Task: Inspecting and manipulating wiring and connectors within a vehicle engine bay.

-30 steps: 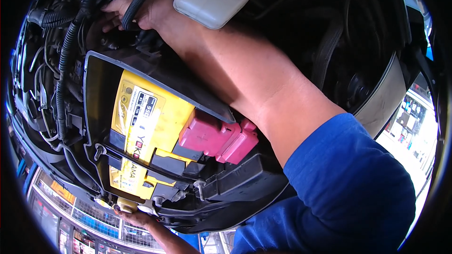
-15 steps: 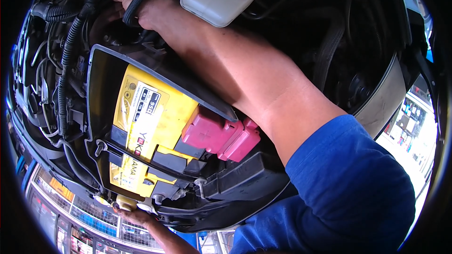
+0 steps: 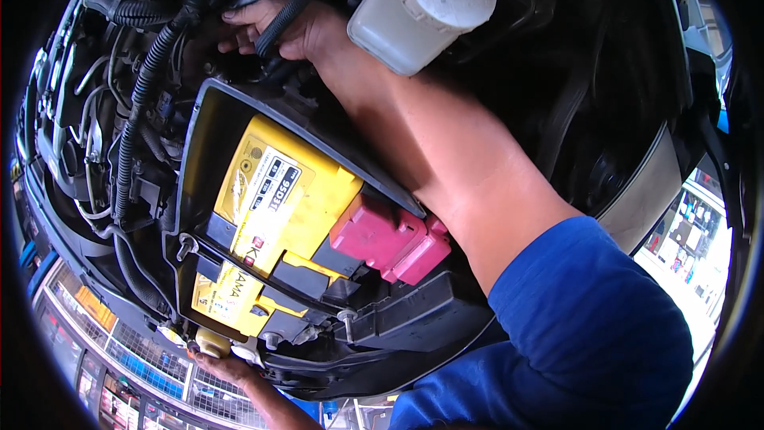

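My right hand (image 3: pixel 274 28) reaches deep into the engine bay, behind a thin ribbed black hose (image 3: pixel 284 25). Its fingers are spread, and nothing shows in them. The arm, in a blue sleeve, crosses beside a yellow battery (image 3: pixel 306 191), which sits in a black battery cover (image 3: pixel 298 137). At the lower left, my left hand (image 3: pixel 225 366) is closed around a yellowish round cap (image 3: pixel 212 342) at the front edge of the car; its fingers are partly hidden. Above my right forearm stands a whitish reservoir (image 3: pixel 394 32) with a round lid.
A pink terminal cover (image 3: pixel 378 235) tops one end of the battery, and a black hold-down bar (image 3: pixel 263 277) runs across it. Ribbed conduit (image 3: pixel 135 135) and wiring crowd the left side. Shelving (image 3: pixel 147 358) stands beyond the car's front.
The view has shifted, so the engine bay sits farther right and lower. More of my right hand's spread fingers now shows beside the hose. My left hand stays at the yellowish cap.
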The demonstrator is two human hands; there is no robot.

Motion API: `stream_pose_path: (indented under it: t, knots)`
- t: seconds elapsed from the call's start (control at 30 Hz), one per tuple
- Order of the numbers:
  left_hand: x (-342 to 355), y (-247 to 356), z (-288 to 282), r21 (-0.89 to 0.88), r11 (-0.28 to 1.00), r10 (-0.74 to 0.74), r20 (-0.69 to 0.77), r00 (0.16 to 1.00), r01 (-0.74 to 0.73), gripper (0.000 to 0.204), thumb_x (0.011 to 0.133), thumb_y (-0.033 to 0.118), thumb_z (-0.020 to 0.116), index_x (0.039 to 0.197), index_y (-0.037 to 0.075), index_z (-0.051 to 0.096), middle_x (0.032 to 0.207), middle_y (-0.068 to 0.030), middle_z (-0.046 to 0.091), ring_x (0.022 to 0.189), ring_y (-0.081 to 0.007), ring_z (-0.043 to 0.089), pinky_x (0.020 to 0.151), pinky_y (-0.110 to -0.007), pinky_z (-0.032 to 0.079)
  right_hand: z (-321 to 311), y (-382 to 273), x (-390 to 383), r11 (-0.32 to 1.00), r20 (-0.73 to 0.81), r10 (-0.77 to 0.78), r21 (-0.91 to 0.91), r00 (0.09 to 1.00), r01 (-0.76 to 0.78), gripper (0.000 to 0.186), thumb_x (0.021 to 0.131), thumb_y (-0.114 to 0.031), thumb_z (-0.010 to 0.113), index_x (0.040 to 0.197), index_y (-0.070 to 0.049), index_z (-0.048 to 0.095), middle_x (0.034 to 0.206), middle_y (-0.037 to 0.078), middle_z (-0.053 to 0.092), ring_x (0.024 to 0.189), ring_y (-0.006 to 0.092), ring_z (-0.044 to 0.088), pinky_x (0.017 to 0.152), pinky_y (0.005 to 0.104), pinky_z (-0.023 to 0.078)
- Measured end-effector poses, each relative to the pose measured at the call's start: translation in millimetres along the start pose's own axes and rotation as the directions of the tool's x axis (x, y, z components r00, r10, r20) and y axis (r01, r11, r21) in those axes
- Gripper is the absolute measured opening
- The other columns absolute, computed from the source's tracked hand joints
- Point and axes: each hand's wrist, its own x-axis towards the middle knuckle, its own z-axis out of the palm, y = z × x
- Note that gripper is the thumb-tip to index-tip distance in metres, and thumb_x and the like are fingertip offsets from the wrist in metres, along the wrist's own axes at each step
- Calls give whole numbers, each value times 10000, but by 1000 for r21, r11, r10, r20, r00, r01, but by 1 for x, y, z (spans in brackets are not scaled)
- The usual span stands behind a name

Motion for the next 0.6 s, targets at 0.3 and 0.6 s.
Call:
stream_pose_path:
  t: [0.3, 0.6]
  knots:
    - [0, 1, 1, 8, 1000, -13, -37, 999, 13, 705, 991, 551, 362, 1423, -6, 367, 1390, -225, 409, 1283, -360, 445, 1059, -489, 404, 14, -7, -4, 992, -39, 57, -106, 998, -61, 176, 938, -238, 640, 1059, -111, 661, 1036, 86, 717, 852, 196, 694, 754, 312, 499]
    - [-2, 6, 4, 84, 994, -68, -40, 997, 71, 686, 999, 540, 328, 1450, 23, 346, 1426, -234, 381, 1302, -372, 425, 1071, -478, 396, 9, -3, 11, 999, 9, 17, -42, 1000, -16, 179, 946, -246, 623, 1064, -117, 662, 1034, 84, 718, 855, 194, 691, 757, 313, 497]
